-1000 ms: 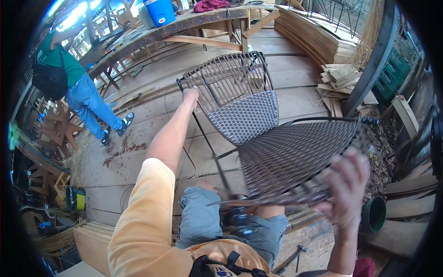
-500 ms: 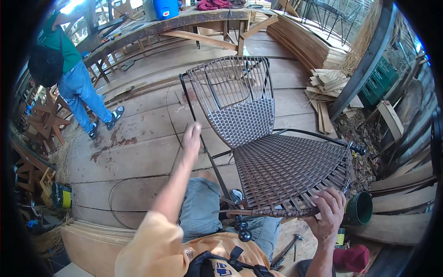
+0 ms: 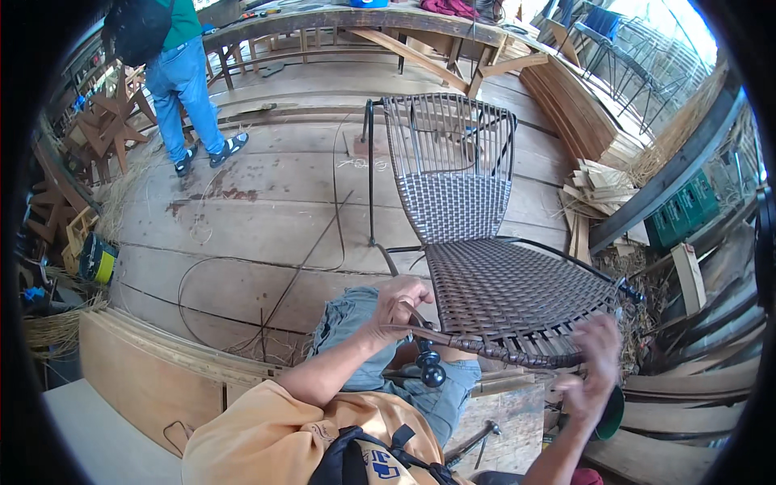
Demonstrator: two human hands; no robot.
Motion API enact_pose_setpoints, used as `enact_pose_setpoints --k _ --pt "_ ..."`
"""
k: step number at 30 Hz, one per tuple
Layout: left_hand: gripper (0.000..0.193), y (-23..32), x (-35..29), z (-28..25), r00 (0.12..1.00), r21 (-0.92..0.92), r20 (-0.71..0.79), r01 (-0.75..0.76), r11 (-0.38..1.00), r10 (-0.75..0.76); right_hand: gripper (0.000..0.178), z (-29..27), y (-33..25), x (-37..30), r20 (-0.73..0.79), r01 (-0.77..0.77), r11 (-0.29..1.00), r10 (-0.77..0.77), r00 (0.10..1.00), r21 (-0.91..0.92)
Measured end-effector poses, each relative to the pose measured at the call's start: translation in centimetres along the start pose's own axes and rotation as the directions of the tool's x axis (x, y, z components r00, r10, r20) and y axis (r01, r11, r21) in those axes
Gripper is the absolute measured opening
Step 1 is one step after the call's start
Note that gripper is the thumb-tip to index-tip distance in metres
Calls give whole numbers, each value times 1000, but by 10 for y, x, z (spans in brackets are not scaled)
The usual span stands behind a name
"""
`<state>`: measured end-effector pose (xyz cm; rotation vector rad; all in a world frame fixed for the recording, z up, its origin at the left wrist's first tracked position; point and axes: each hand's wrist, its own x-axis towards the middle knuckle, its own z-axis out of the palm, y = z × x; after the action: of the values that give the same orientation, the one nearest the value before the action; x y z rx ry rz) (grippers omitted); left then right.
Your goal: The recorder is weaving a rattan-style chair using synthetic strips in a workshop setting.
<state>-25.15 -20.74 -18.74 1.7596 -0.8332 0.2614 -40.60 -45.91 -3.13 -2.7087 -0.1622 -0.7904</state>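
Note:
A woven chair [image 3: 477,271] with a dark metal frame stands before me, its brown seat towards me and its slatted back on the far side. At the seat's near left corner, my left hand [image 3: 398,309] is closed on a thin brown rattan strip [image 3: 402,328]. A black ball-shaped foot [image 3: 432,373] of the frame hangs just below that corner. My right hand [image 3: 594,360] is beside the seat's near right edge, slightly blurred, its thumb and fingers apart with nothing seen between them. The seat's near rim [image 3: 525,349] is wrapped in the same brown strip.
A person [image 3: 182,85] in blue jeans stands at the far left by a long workbench [image 3: 323,20]. A loose cane [image 3: 303,263] lies across the plank floor. A hammer [image 3: 477,440] is near my right leg. Stacked boards [image 3: 578,113] and a slanted post [image 3: 671,174] stand to the right.
My left hand has come down from beside the chair back to the near left corner and taken hold of the strip. My right hand has let go of the seat rim. The view has shifted.

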Motion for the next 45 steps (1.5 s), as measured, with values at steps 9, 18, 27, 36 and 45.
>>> enact_pose_setpoints --k 9,18,27,36,45 --pt "69 4 -2 0 978 -45 81 -187 981 191 40 -32 148 32 100 -530 788 582 807 -314" --pt "24 -11 -29 -4 995 -31 -28 -95 995 94 29 -8 148 -18 86 -603 742 649 756 -292" --pt "76 -70 -69 -48 774 -913 -286 -41 405 -565 28 30 96 -107 591 -375 821 571 570 -431" --pt "30 -111 -92 -151 675 -934 -89 199 297 -733 36 104 -31 -132 551 -744 645 690 470 -172" --pt "31 -110 -59 -211 616 -630 443 731 264 -651 35 112 -50 -135 771 -738 659 542 334 -144"
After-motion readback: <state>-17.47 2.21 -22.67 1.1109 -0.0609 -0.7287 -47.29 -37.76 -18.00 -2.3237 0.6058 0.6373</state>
